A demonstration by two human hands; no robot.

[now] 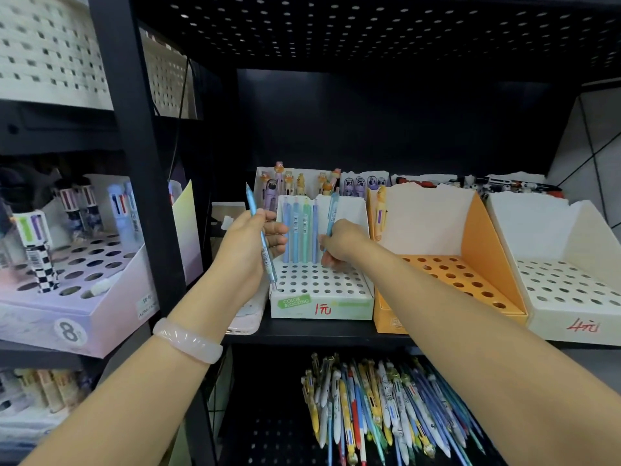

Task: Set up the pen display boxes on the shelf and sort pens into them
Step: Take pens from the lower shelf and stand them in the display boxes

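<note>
Left hand [250, 243]: fingers curled round a blue pen [261, 230], held upright beside the white box [321, 306].
Right hand [339, 243]: fingers pinching a second blue pen [332, 213] over the box's back row.
Loose pens [386, 408]: heaped on the shelf below.

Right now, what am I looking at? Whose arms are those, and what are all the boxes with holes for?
There is no machine here. These are a person's own two arms, seen from a camera worn on their head, looking forward and down at a black shelf.

On the shelf stand pen boxes with many little holes, each hole made to hold one pen upright. The white box in the middle has a row of pastel pens standing at its back. To its right are an orange box and another white box; their hole trays look empty.

The left hand holds one blue pen. The right hand pinches another blue pen over the middle box. On the shelf below lies a loose pile of pens.
</note>
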